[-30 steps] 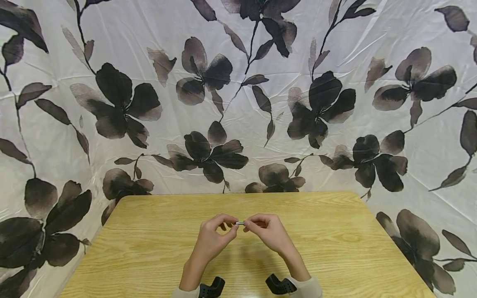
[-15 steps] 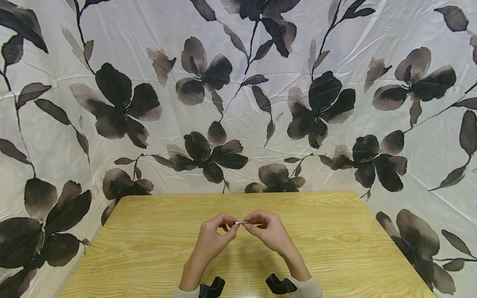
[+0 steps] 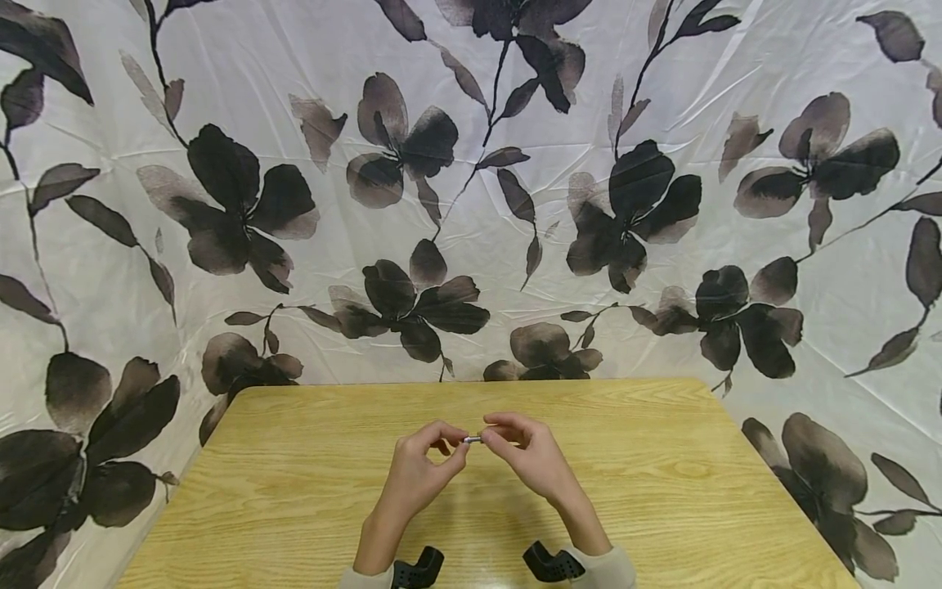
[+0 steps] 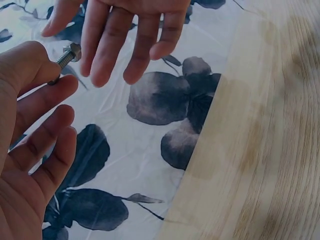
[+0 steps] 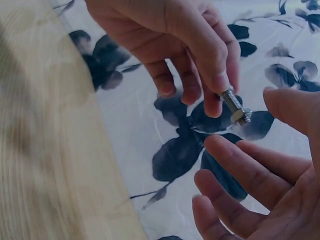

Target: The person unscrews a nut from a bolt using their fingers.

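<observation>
A small silver bolt (image 5: 230, 100) with visible threads sticks out from my left hand (image 3: 418, 470), whose thumb and index finger pinch one end of it. Near its free end sits a hex nut (image 5: 238, 116), with a bit of the bolt showing beyond it; the pinched end is hidden by the fingers. My right hand (image 3: 539, 462) faces the nut from the other side. In the right wrist view its thumb and index finger are spread apart on either side of the nut, with a gap to it. Both hands are above the wooden table (image 3: 294, 499).
A white cloth with dark flowers (image 3: 401, 245) hangs behind and beside the table, meeting its far edge. Black wrist devices (image 3: 419, 568) sit at both cuffs, close to the light sleeves (image 3: 605, 568).
My right thumb and index finger, earlier close together at the bolt's end, have spread apart, the index finger lifting upward. My left hand keeps its pinch on the bolt almost unmoved.
</observation>
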Available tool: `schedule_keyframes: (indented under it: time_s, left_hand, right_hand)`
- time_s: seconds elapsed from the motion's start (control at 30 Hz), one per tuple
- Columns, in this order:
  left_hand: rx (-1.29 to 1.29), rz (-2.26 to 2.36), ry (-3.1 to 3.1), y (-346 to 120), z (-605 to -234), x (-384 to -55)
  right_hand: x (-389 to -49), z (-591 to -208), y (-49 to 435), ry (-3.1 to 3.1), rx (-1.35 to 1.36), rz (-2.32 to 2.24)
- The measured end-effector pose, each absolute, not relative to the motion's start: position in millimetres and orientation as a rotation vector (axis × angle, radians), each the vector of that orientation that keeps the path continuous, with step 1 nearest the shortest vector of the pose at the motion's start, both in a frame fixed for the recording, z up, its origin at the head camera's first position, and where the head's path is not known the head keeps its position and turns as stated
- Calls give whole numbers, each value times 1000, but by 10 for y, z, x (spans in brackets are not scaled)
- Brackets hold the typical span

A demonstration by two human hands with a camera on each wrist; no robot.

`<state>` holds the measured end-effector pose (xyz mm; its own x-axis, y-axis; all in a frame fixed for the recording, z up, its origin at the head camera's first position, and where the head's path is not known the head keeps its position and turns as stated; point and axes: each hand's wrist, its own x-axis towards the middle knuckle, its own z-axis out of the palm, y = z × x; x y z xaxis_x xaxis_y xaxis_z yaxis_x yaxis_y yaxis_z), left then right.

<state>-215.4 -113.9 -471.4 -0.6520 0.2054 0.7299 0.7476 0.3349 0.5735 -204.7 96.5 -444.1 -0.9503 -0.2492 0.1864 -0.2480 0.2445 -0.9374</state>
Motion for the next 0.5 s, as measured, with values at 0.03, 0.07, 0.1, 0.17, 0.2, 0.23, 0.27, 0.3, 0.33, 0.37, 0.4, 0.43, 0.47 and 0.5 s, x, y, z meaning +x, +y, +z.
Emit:
schedule_keyframes:
  time_s: [0.03,0.07,0.1,0.17,0.2,0.23,0.27,0.3,0.33,0.37,0.4,0.43,0.47,0.5]
  left_hand:
    - [-836,-1303,-2054,-1138,-4716,-2156]
    - [-839,-1302,-2049,-1135,-4715,-2157]
    - [-841,-1302,-2047,-1134,-4715,-2159]
    - [-845,-1298,-2043,-1131,-4714,-2160]
    - [-847,-1296,-2042,-1130,-4713,-2159]
    - [-847,-1296,-2042,-1129,-4713,-2160]
    - [-848,-1296,-2042,-1127,-4714,-2160]
    - [-847,-1295,-2044,-1129,-4717,-2160]
    - [-848,-1294,-2043,-1128,-4718,-2160]
    - [-848,-1294,-2044,-1129,-4721,-2160]
    - [-847,-1296,-2047,-1130,-4724,-2160]
    - [-846,-1295,-2048,-1130,-4726,-2161]
    - [-845,-1297,-2050,-1132,-4728,-2160]
    - [-841,-1297,-2052,-1135,-4729,-2160]
  right_hand:
    - [-2046,-4443,965,2484,-489,-1853]
    - [-2046,-4444,965,2493,-490,-1843]
    - [-2046,-4443,967,2497,-494,-1837]
    - [-2049,-4444,971,2496,-518,-1833]
    - [-2052,-4445,974,2494,-532,-1829]
    - [-2053,-4446,976,2492,-545,-1828]
    - [-2054,-4447,977,2489,-556,-1829]
    - [-2055,-4449,978,2484,-564,-1829]
    - [-2055,-4449,978,2479,-570,-1830]
    - [-2054,-4450,979,2471,-571,-1834]
    - [-2053,-4451,978,2470,-569,-1833]
    - [-2050,-4449,976,2466,-564,-1837]
    - [-2049,-4448,974,2463,-559,-1840]
    - [-2050,-4448,972,2457,-557,-1845]
